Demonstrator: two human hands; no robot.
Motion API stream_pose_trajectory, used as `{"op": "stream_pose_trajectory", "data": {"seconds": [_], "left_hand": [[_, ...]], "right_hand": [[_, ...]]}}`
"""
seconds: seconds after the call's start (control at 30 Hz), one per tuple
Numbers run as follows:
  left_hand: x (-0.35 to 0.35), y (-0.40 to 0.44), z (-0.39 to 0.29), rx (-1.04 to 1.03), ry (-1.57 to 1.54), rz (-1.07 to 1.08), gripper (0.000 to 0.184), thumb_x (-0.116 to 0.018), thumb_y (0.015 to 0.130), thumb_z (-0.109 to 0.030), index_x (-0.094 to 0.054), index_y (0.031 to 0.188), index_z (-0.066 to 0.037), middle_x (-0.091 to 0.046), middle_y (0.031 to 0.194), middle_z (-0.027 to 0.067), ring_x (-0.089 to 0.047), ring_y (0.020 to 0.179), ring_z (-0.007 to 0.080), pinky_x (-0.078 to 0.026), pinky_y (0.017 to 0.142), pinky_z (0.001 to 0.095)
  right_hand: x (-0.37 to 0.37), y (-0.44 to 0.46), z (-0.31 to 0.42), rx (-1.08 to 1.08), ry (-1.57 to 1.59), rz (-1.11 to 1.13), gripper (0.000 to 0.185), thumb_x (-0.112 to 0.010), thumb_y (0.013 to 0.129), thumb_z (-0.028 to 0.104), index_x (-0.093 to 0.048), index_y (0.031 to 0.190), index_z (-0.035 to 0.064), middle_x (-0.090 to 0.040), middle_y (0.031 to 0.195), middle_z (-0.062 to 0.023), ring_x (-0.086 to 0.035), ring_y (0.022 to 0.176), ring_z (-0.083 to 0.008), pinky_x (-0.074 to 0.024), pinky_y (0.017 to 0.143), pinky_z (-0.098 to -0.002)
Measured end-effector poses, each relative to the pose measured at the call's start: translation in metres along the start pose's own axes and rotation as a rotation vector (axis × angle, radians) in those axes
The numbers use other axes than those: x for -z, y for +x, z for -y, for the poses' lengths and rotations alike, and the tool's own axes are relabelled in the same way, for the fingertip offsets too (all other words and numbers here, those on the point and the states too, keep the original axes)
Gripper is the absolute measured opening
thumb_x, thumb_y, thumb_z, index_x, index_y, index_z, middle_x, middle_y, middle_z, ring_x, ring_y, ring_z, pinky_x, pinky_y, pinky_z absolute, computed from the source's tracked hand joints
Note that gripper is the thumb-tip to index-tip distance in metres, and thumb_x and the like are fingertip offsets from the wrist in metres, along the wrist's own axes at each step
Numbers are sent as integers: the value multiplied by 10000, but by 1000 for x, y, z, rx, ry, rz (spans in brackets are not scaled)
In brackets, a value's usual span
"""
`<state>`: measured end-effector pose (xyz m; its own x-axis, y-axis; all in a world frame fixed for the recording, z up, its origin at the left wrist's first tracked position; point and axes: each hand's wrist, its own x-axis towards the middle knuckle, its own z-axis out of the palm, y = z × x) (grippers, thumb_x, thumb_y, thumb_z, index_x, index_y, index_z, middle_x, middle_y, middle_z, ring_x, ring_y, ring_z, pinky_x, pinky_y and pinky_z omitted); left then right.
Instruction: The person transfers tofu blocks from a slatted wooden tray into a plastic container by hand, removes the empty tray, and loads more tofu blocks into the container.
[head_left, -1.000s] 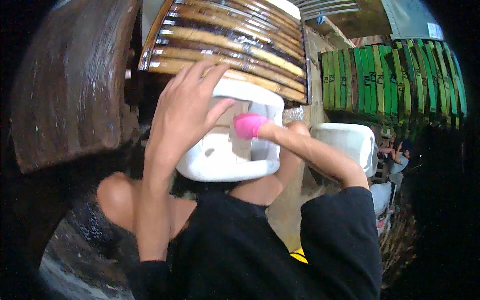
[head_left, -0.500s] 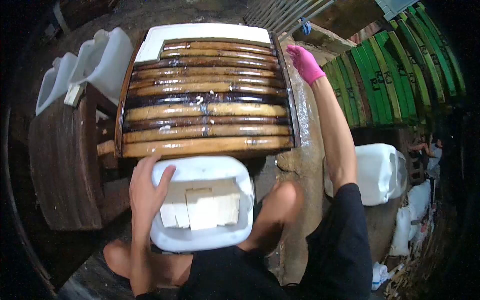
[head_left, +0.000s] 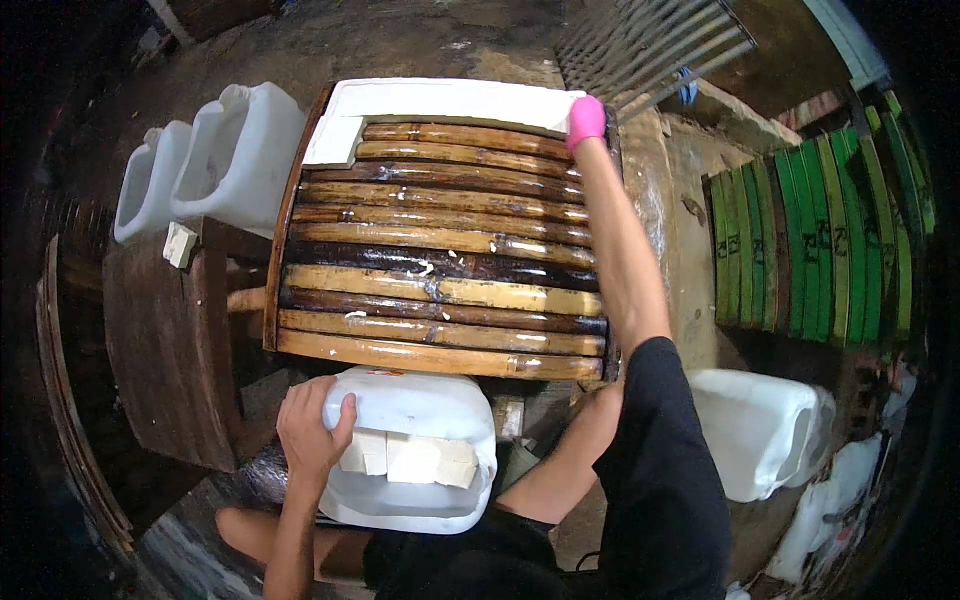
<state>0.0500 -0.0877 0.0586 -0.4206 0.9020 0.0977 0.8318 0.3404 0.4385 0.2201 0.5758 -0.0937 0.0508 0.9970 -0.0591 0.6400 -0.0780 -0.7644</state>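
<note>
My left hand [head_left: 312, 425], bare, grips the left rim of a cut-open white plastic jug [head_left: 405, 512] between my legs, its thumb over the edge. Inside lie several cream-white blocks that look like tofu [head_left: 425, 460], bunched toward the far side. My right hand [head_left: 586, 120], in a pink glove, is at the right end of a white tofu-like slab [head_left: 450, 102] along the far edge of a wet bamboo-slat rack [head_left: 440, 255]. The hand's fingers are bent down and mostly hidden, so its hold is unclear. The slab has a shorter leg down the left side.
White crumbs dot the slats. Two cut-open jugs [head_left: 240, 150] stand at the left, behind a dark wooden stand [head_left: 165, 340] with a small white block [head_left: 180, 245] on it. At the right are green slatted crates [head_left: 800, 240] and another white jug [head_left: 750, 430]. Metal bars [head_left: 660, 50] lie beyond.
My right hand has moved from beside the rack, fingers extended, onto the slab's right end. The blocks now sit toward the jug's far side, baring its near inside. The camera view has shifted.
</note>
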Motion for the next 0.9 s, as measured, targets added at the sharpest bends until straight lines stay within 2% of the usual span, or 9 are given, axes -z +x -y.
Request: {"op": "stream_pose_trajectory", "data": {"seconds": [0.07, 0.2, 0.3, 0.4, 0.57, 0.6, 0.67, 0.8, 0.9], "left_hand": [[0, 1, 2, 6, 1, -13, 301, -726, 812, -218, -679, 1015, 0, -689, 1001, 145, -639, 935, 339, -502, 834, 424], [3, 3, 3, 13, -9, -6, 312, -732, 806, -244, -683, 1006, -10, -693, 983, 138, -644, 916, 321, -506, 816, 421], [0, 10, 6, 43, -4, -73, 322, -744, 795, -274, -692, 987, -22, -696, 978, 124, -648, 910, 308, -511, 812, 418], [4, -1, 8, 53, -2, -70, 322, -762, 774, -291, -705, 963, -36, -704, 969, 114, -656, 895, 310, -527, 796, 415], [6, 0, 8, 60, -33, -66, 311, -762, 776, -267, -711, 982, -39, -715, 970, 122, -668, 881, 320, -536, 789, 422], [5, 0, 7, 70, -35, -63, 309, -761, 779, -266, -712, 985, -41, -716, 975, 122, -669, 885, 319, -536, 794, 422], [1, -2, 12, 72, -41, -39, 324, -750, 803, -284, -718, 1014, -40, -715, 996, 141, -666, 904, 344, -533, 827, 441], [-1, -3, 12, 71, -41, -29, 316, -705, 865, -307, -718, 1028, -36, -718, 1027, 149, -666, 977, 340, -515, 893, 452], [3, -3, 12, 153, -132, 31, 287, -605, 946, -269, -721, 1039, -24, -717, 1039, 161, -652, 1013, 346, -500, 919, 441]], "right_hand": [[30, 18, -14, -252, 703, 355, 453, -433, 1009, 409, -646, 1133, 29, -674, 1223, -127, -638, 978, -223, -483, 897, -427], [94, -12, 6, -410, 1028, 1036, 578, -285, 1068, 425, -460, 1416, -1, -569, 1401, -167, -585, 1232, -304, -416, 1087, -507], [60, -7, 12, -326, 1195, 935, 524, -361, 1043, 314, -452, 1422, -35, -533, 1420, -226, -538, 1288, -375, -417, 1106, -559], [76, -131, 89, 79, 916, 1095, 593, -504, 973, 458, -562, 1353, 7, -621, 1339, -172, -606, 1215, -310, -473, 1060, -446], [85, -186, 104, 1007, -566, 154, 575, -608, 925, 480, -631, 1291, 37, -678, 1274, -98, -682, 1087, -230, -539, 960, -384], [77, -191, 93, 1189, -346, -96, 577, -666, 878, 511, -679, 1227, 52, -714, 1210, -42, -714, 973, -161, -551, 896, -316], [98, -225, 86, 962, -705, 28, 560, -645, 900, 457, -652, 1251, 21, -702, 1234, -72, -698, 1040, -193, -534, 953, -341], [111, -261, -6, 1016, -2868, -1213, 748, -462, 916, 477, -384, 1483, -5, -410, 1525, -183, -377, 1400, -353, -285, 1132, -625], [150, -383, 14, 853, -3553, -1864, 911, -433, 863, 534, -224, 1567, -5, -274, 1608, -214, -228, 1484, -450, -192, 1166, -696]]}}
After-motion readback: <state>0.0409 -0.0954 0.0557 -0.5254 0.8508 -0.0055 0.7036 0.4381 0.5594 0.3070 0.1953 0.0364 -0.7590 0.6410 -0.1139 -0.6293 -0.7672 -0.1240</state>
